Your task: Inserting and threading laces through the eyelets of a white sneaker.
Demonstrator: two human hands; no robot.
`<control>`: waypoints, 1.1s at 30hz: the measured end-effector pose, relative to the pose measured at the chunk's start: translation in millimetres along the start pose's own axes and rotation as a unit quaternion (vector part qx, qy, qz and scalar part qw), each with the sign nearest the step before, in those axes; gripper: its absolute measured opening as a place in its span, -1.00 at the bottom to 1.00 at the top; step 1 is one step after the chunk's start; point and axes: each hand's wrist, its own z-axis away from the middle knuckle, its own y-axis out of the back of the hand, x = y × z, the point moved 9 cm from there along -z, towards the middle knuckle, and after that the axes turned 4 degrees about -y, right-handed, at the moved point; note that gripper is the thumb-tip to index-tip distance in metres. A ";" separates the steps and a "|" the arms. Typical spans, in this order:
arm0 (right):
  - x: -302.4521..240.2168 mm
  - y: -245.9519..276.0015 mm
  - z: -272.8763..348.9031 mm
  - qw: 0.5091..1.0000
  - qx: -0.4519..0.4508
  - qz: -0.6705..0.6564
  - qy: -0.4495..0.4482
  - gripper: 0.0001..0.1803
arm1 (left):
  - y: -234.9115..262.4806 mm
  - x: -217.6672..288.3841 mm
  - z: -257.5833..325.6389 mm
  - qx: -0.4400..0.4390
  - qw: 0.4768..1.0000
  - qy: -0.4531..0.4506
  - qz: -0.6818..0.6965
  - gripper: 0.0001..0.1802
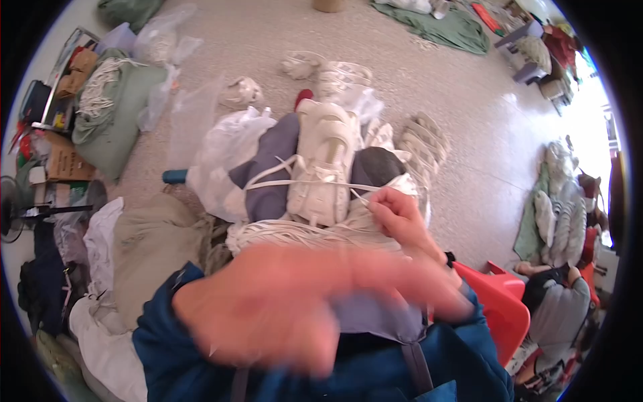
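A cream-white shoe (325, 157) lies lengthwise in front of me, with a white lace (288, 181) running across it and looping out to the left. The tip of that lace is pinched in my right hand (395, 211), just right of the shoe. Close to the camera, my left hand (268, 301) is blurred by motion. Its fingers stretch to the right and its thumb stands apart, with nothing seen in it. A thick bundle of pale laces (295, 234) lies across my lap below the shoe, partly hidden behind my left hand.
Several white shoe pieces (341, 77) lie on the floor ahead. A white plastic bag (228, 157) lies at the left, beyond beige cloth (157, 248). A red plastic stool (499, 301) stands at my right. Another person (559, 315) sits at the far right.
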 end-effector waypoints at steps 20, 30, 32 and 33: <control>18.8 -1.3 -15.2 1.000 0.019 -0.003 0.018 -0.90 | -4.1 -37.7 -28.3 -0.034 0.997 -0.017 0.062 -0.47; 17.2 -4.9 -17.2 0.999 0.013 0.013 0.028 -0.88 | 7.4 -17.5 -25.5 -0.023 0.998 -0.041 0.046 -0.41; 7.8 -7.7 -19.8 0.999 0.000 -0.018 0.039 -0.86 | 10.8 -22.8 -24.6 -0.016 0.998 -0.031 0.055 -0.40; 0.1 0.8 -19.9 0.998 0.010 -0.032 0.053 -0.86 | 15.3 -24.4 -26.7 -0.015 0.998 -0.030 0.058 -0.39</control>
